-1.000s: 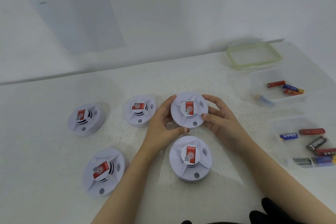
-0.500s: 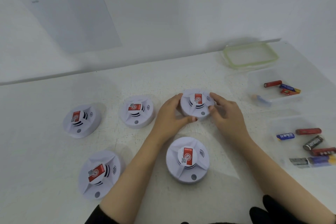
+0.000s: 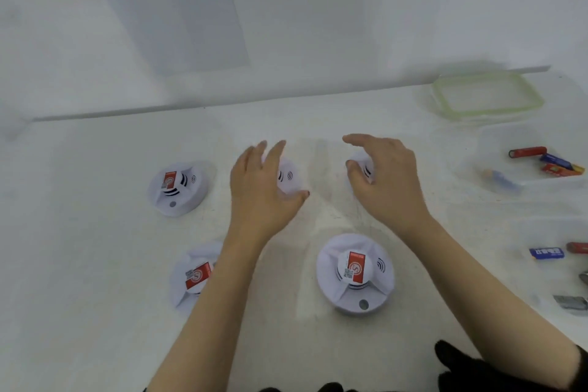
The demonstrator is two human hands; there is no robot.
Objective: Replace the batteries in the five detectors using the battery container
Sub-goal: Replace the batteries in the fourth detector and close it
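Five white round detectors with red labels lie on the white table. One detector (image 3: 178,188) is at the back left. My left hand (image 3: 261,191), fingers straight and spread, is over the back middle detector (image 3: 289,180) and holds nothing. My right hand (image 3: 386,178), fingers relaxed and lightly bent, covers most of the back right detector (image 3: 362,169); contact is unclear. My left forearm partly hides the front left detector (image 3: 194,277). The front right detector (image 3: 354,274) is in full view. A clear battery container (image 3: 496,149) with several batteries stands at the right.
A second clear container (image 3: 541,232) with several batteries sits at the front right, cut off by the frame edge. A green-rimmed lid (image 3: 486,95) lies at the back right by the wall. A printed sheet (image 3: 178,9) hangs on the wall.
The detector held in both hands was set down at the back right and let go. Both hands opened and spread apart, the left one moving over the middle detector.
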